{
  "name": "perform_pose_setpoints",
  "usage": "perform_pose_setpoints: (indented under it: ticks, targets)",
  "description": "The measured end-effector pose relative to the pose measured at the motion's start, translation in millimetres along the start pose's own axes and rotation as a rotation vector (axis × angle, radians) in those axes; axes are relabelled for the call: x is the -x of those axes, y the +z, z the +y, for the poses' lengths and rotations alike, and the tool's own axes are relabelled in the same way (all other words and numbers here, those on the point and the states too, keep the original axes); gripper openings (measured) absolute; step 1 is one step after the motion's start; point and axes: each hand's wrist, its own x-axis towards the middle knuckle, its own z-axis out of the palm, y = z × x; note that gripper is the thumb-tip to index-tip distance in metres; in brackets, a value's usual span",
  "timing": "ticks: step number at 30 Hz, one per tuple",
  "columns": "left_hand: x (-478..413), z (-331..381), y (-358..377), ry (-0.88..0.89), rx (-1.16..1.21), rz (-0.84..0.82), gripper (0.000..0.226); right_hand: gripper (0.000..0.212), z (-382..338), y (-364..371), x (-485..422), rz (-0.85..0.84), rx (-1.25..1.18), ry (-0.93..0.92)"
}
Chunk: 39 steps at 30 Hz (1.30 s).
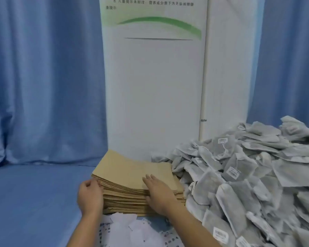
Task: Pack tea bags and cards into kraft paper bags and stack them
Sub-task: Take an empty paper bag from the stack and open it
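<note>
Kraft paper bags point(132, 173): one thick stack, flat on the blue-covered bench point(34, 202), centre of view, far edge toward the white panel point(153, 86). Upper bags are fanned off toward the far left and no longer square with the lower ones. Broad faces up. Long axis is not certain from this angle, and I cannot tell which end is the mouth. No print visible on the bags.

Left hand point(90, 195): at the stack's near-left corner, knuckles up, fingers curled in against the edges of the upper bags. I cannot tell whether the grip has actually pinched a bag.

Right hand point(159, 191): lies on top of the stack near its right side, fingers straight and together pointing away toward the far left, thumb down against the near edge. Grip is open and flat, pressing rather than holding.

Tea bags point(248, 175): big loose heap of grey sachets just right of the stack, touching it, pointing every way. Several carry small white tags with dark print, too blurred to read.

Cards point(132, 227): white slips scattered just in front of the stack, between the forearms, with small dark print that is unreadable.

The panel carries a green swoosh and a line of Chinese characters starting with "8", too soft to read. A blue curtain point(43, 77) hangs on both sides.
</note>
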Motion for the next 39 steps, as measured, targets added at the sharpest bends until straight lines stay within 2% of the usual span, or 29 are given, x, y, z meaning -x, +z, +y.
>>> perform_pose_setpoints:
  ticks: [3,6,8,10,12,15,17,19,21,23,25,26,28,30,32,34,36,37,39]
  targets:
    - [-3.4,-12.3,1.7,-0.078,-0.054,0.095,0.024,0.054,5.7,9.5,-15.0,-0.091,0.088,0.046]
    - [-12.9,-14.5,-2.2,-0.149,-0.015,0.146,0.036,0.025,11.6,21.2,-13.6,-0.075,0.093,0.059]
    - [-17.6,-7.3,-7.0,-0.155,0.029,0.15,0.039,0.022,16.9,29.9,-4.4,0.021,0.144,0.008]
    - [-21.3,2.1,-11.1,-0.126,0.056,0.128,0.036,0.031,24.7,39.3,5.7,0.12,0.138,-0.034]
    - [-25.4,14.6,-15.0,-0.157,0.032,0.021,0.037,0.032,27.1,43.0,14.1,0.288,0.074,-0.104]
    - [-30.7,32.1,-16.4,-0.216,-0.068,-0.18,0.03,0.025,28.6,42.8,19.4,0.391,-0.112,-0.088]
    - [-35.3,36.8,-16.4,-0.171,-0.122,-0.198,0.022,0.022,26.5,40.7,20.5,0.423,-0.199,-0.083]
    - [-37.7,37.7,-18.4,-0.139,-0.226,-0.161,0.033,0.021,20.6,37.2,21.4,0.481,-0.262,-0.113]
    - [-34.4,38.6,-18.2,-0.048,-0.292,-0.173,0.024,0.027,17.4,35.5,20.7,0.557,-0.237,-0.137]
    - [-23.5,40.9,-15.2,0.193,-0.314,-0.111,0.024,0.042,16.2,37.6,18.9,0.589,-0.162,-0.083]
    - [-1.9,46.9,-8.0,0.485,-0.262,-0.006,0.032,0.056,11.6,37.1,20.7,0.568,-0.2,0.01]
    - [9.7,49.6,-2.7,0.61,-0.183,-0.008,0.036,0.058,8.1,35.9,23.1,0.547,-0.295,0.051]
    - [33.6,51.1,10.1,0.849,-0.147,-0.126,0.046,0.057,3.3,32.7,28.6,0.505,-0.554,0.12]
    - [51.6,44.0,25.9,1.108,-0.336,-0.241,0.053,0.054,1.3,27.3,34.0,0.489,-0.797,0.2]
    - [62.4,29.0,41.7,1.341,-0.658,-0.282,0.055,0.049,1.7,23.4,35.9,0.454,-1.135,0.266]
    - [74.3,8.8,55.3,1.229,-0.908,-0.487,0.058,0.038,2.5,20.4,39.2,0.45,-1.593,0.297]
    - [80.4,-21.7,64.0,1.02,-0.981,-0.663,0.053,0.03,4.6,19.0,45.3,0.455,-1.974,0.332]
    - [83.1,-34.8,65.9,0.914,-0.976,-0.73,0.049,0.03,7.3,20.5,48.5,0.438,-2.087,0.374]
    - [87.1,-52.6,68.0,0.763,-0.923,-0.818,0.046,0.028,12.5,26.2,54.1,0.397,-2.163,0.469]
